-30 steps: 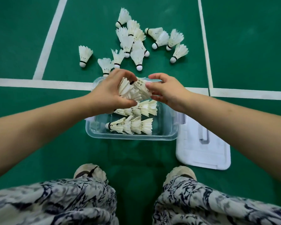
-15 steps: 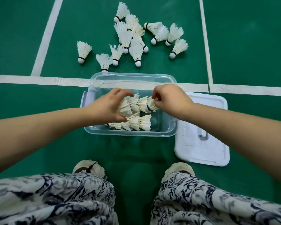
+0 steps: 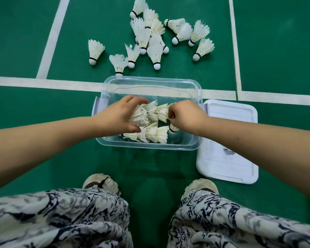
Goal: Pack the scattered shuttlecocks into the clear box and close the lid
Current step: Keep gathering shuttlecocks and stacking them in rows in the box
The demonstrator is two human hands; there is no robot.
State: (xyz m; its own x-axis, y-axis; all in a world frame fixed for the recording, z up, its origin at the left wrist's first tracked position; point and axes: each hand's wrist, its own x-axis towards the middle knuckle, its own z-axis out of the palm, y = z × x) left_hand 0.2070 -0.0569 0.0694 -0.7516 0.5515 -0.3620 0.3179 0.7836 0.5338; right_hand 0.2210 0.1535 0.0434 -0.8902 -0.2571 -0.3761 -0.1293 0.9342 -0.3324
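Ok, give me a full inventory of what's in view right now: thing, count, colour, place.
loose shuttlecocks: about fourteen, white, scattered on the floor beyond the box
clear box: one, transparent, open, on the floor straddling a white line
packed shuttlecocks: two nested rows, white, inside the box; exact count unclear
lid: one, white, flat on the floor right of the box
court floor: green with white lines
shoes: two, pale, near edge
patterned trousers: white and navy, bottom
left hand: gripping the upper row
right hand: closed on the row's other end
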